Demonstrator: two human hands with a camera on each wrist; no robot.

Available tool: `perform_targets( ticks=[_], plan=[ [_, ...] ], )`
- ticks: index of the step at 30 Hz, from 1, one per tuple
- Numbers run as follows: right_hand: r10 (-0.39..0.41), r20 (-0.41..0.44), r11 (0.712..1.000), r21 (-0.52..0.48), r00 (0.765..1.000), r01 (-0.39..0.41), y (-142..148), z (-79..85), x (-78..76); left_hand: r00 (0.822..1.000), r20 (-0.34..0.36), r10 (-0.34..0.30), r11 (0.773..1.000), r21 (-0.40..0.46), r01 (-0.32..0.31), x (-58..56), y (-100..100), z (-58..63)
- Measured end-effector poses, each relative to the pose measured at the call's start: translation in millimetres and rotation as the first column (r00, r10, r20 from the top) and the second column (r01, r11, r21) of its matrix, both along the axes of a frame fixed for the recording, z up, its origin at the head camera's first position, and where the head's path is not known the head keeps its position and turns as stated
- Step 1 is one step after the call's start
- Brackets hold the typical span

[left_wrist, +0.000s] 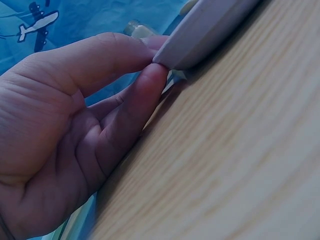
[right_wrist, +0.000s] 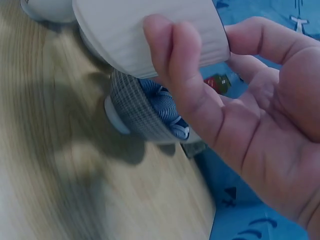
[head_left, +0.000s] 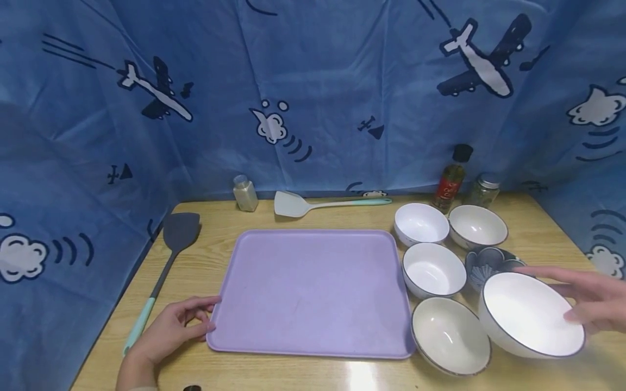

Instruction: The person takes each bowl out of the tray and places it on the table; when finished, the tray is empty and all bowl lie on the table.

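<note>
A lilac rectangular tray (head_left: pixel 313 293) lies flat on the wooden table. At its left edge my left hand (head_left: pixel 168 331) pinches the rim between thumb and finger; the left wrist view has the fingertips meeting at the tray's edge (left_wrist: pixel 205 37). On the right, my right hand (head_left: pixel 599 298) holds a white bowl (head_left: pixel 530 317) with a dark rim, tilted and raised off the table. Its fingers press against the outer wall of the bowl (right_wrist: pixel 115 35) in the right wrist view. Beneath and behind that bowl stands a dark blue flower-patterned bowl (head_left: pixel 484 266), partly hidden.
Along the tray's right side stand a cream bowl (head_left: pixel 450 336) and two white bowls (head_left: pixel 434 271), with another cream bowl (head_left: pixel 478 225) behind. Toward the back are an oil bottle (head_left: pixel 450 184), a jar (head_left: pixel 484 190), a shaker (head_left: pixel 245 194) and a pale spatula (head_left: pixel 293 205). A dark spatula (head_left: pixel 181 231) lies left.
</note>
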State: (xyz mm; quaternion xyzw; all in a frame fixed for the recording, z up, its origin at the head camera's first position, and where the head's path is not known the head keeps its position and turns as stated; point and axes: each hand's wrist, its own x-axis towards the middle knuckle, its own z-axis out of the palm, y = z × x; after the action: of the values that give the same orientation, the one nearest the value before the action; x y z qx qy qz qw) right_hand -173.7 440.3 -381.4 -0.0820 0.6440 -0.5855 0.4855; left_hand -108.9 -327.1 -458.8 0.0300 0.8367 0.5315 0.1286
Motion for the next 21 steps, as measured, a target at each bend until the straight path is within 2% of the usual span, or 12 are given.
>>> perform_targets(
  ticks=[4, 7, 11, 16, 21],
  plan=[
    [0.006, -0.001, 1.000, 0.020, 1.000, -0.006, 14.2, -11.8, -0.3, 1.000, -0.001, 0.002, 1.000, -0.010, -0.002, -0.1, 0.1, 0.6],
    [0.028, 0.010, 1.000, -0.014, 1.000, -0.028, 24.1, -18.0, 0.7, 1.000, -0.006, -0.002, 1.000, -0.013, 0.002, -0.4, -0.2, 0.5],
    [0.060, 0.011, 0.997, -0.039, 0.998, -0.059, 33.2, -21.4, 3.8, 1.000, -0.001, -0.008, 1.000, 0.000, 0.008, -0.6, -0.5, -0.4],
    [0.076, 0.040, 0.997, 0.000, 0.996, -0.076, 34.7, -23.6, 9.8, 1.000, 0.000, -0.003, 1.000, -0.012, 0.003, -0.1, -1.2, -2.0],
    [0.116, 0.043, 0.988, -0.106, 0.992, -0.111, 30.6, -28.5, 14.1, 1.000, 0.000, 0.005, 1.000, -0.026, -0.005, -0.9, -1.7, -2.2]
  ],
)
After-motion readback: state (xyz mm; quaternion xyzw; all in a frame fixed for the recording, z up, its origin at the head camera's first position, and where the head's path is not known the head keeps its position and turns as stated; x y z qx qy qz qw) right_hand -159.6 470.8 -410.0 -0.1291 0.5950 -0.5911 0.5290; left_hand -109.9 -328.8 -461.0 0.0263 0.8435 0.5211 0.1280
